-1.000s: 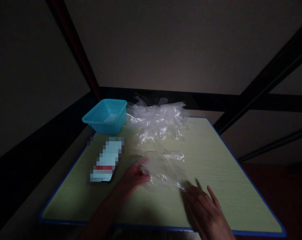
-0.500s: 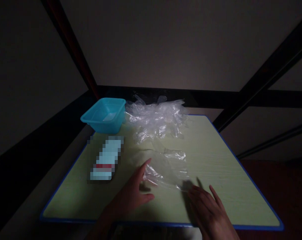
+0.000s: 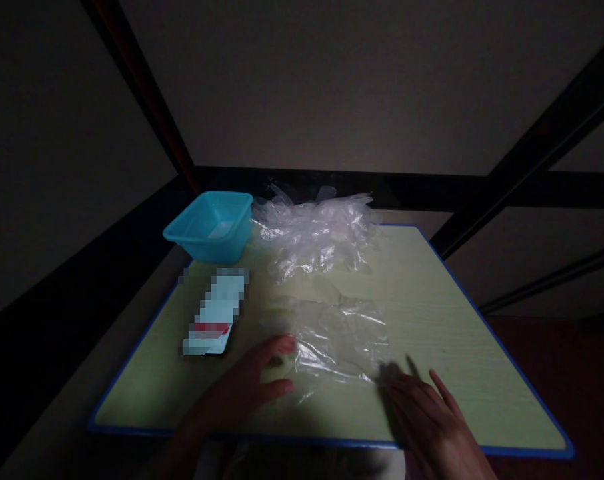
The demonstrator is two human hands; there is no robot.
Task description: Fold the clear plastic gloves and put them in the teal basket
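Note:
A clear plastic glove (image 3: 339,337) lies spread flat on the pale green table (image 3: 432,313), near its front edge. My left hand (image 3: 255,383) rests on the table at the glove's left edge, fingers stretched out and thumb apart, fingertips touching the plastic. At the glove's lower right corner my right hand (image 3: 427,417) lies flat with fingers spread, its fingertips on or just at the film. Neither hand grips anything. The light is dim.
A heap of clear plastic gloves (image 3: 317,230) lies at the table's far edge. A turquoise plastic tub (image 3: 209,227) stands at the far left corner. A blurred-out flat packet (image 3: 217,310) lies left of the glove. Dark bed-frame bars surround the table.
My left hand drew back towards me and then laid its fingers on the glove's left edge again. The glove now lies flatter and wider. My right hand barely moved.

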